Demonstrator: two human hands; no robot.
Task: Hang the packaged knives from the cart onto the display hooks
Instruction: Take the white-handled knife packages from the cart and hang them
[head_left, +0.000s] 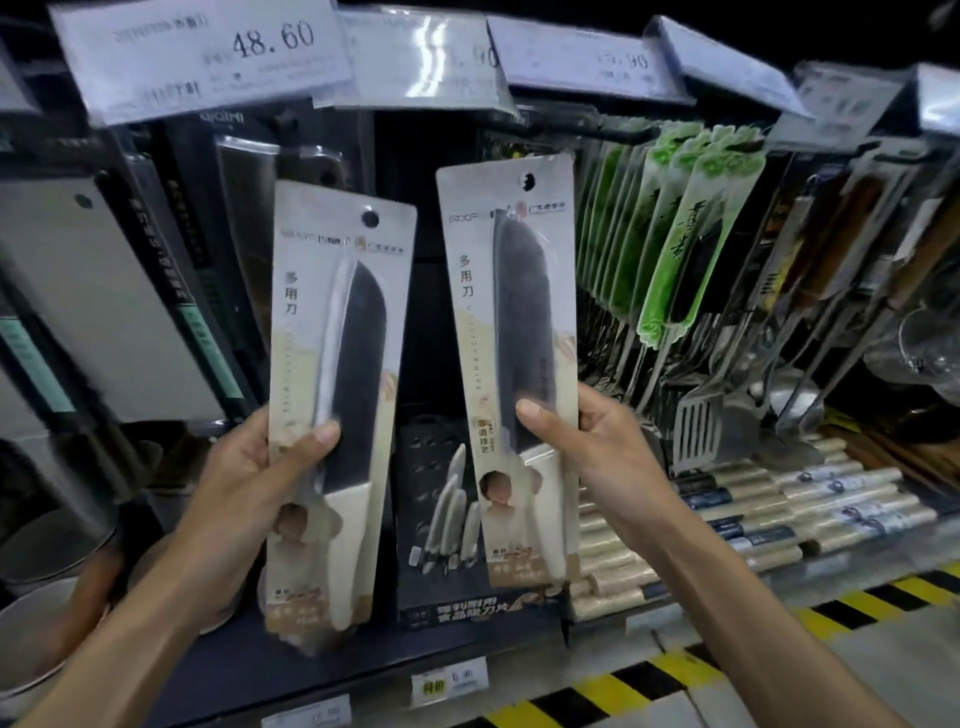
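Note:
I hold two packaged knives upright in front of a dark display wall. My left hand (249, 483) grips the left packaged knife (343, 332) at its lower half, thumb across the front. My right hand (597, 447) grips the right packaged knife (514, 312) the same way, a little higher. Each white card carries a dark blade, a pale handle and a round hang hole at the top. A black display hook (623, 127) juts out above and to the right of the right pack. The cart is out of view.
Price tags (208, 57) line the top rail. Boxed cleavers (98, 291) hang at the left, green-carded utensils (691, 244) and steel spatulas (698, 426) at the right. A dark knife-set box (441, 519) stands behind the packs. Rolled items lie on the lower shelf (779, 509).

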